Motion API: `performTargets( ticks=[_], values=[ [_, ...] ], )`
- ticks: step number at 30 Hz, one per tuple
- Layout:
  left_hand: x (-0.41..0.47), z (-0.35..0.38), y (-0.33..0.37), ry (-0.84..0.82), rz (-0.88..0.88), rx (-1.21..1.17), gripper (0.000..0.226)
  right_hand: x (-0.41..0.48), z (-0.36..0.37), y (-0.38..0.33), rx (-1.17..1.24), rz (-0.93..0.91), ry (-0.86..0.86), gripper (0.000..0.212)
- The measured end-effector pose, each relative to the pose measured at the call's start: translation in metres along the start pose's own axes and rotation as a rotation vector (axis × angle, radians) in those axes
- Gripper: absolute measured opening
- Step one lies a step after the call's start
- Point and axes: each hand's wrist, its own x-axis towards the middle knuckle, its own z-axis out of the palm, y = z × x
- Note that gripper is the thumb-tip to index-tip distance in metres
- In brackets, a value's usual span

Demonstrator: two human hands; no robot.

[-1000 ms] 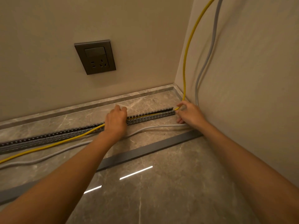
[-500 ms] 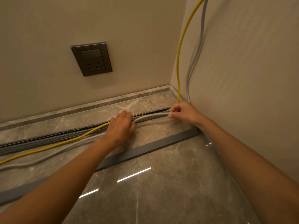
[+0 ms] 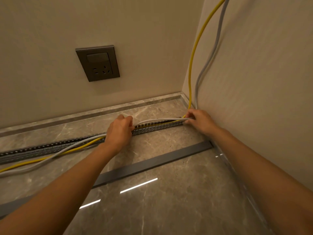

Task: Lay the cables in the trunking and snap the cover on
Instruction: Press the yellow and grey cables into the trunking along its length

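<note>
A slotted grey trunking lies on the marble floor, running from the left edge to the corner. The yellow cable drops down the right wall and lies inside the trunking's right stretch, then spills out to the left. A grey cable arches just above the trunking between my hands. My left hand grips the grey cable at mid-trunking. At the trunking's right end my right hand pinches the same grey cable. The flat grey cover lies on the floor nearer to me.
A dark wall socket sits on the back wall above the trunking. A stone skirting runs along the wall base. The right wall stands close beside my right arm. Left of my left hand both cables trail loose over the floor.
The grey cable lay on the floor in front of the trunking; both hands have taken it and lifted it over the trunking's right stretch. The yellow cable stays in the channel.
</note>
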Motion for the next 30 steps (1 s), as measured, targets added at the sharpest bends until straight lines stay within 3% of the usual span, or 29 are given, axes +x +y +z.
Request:
performTargets(
  ticks=[9, 12, 16, 22, 25, 30],
  values=[
    [0.005, 0.002, 0.003, -0.033, 0.155, 0.288, 0.020, 0.005, -0.002, 0.001, 0.193, -0.017, -0.125, 0.023],
    [0.007, 0.003, 0.004, -0.019, 0.173, 0.261, 0.025, 0.006, -0.004, 0.000, 0.217, -0.009, -0.174, 0.028],
    [0.004, 0.013, 0.012, 0.013, 0.347, 0.186, 0.028, 0.009, -0.006, -0.004, 0.231, 0.033, -0.149, 0.026],
    [0.007, 0.016, 0.016, -0.022, 0.392, 0.120, 0.017, 0.018, -0.009, -0.009, 0.156, 0.109, -0.198, 0.022],
    [0.004, 0.016, 0.020, 0.000, 0.439, 0.165, 0.009, 0.017, -0.010, -0.009, 0.166, 0.115, -0.192, 0.026],
    [0.003, 0.015, 0.023, -0.001, 0.464, 0.323, 0.024, 0.011, -0.009, -0.009, 0.183, 0.106, -0.190, 0.029]
  ],
)
